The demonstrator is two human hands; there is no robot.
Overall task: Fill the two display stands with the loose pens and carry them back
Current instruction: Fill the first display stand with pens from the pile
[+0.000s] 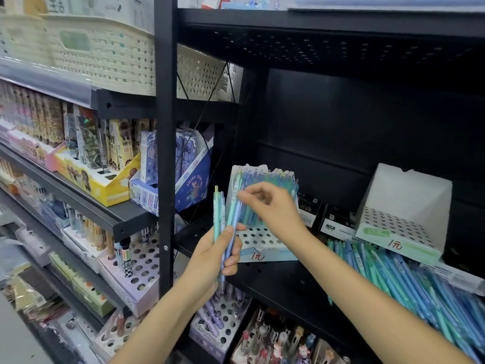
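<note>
Two white display stands with hole grids sit on the black shelf. The left stand [258, 239] has several blue and green pens standing in its back rows. The right stand [401, 219] holds no pens. My left hand [212, 256] grips a small bunch of pens [221, 219] upright in front of the left stand. My right hand [273, 206] pinches the top of one pen from that bunch, just in front of the left stand. A big pile of loose pens [409, 279] lies on the shelf at the right, under my right forearm.
Small black boxes [328, 219] stand between the two stands. A black upright post [165, 153] divides this bay from the left shelves, which carry other pen boxes. Below are more perforated stands with pens [223, 319]. Beige baskets [105, 53] sit above left.
</note>
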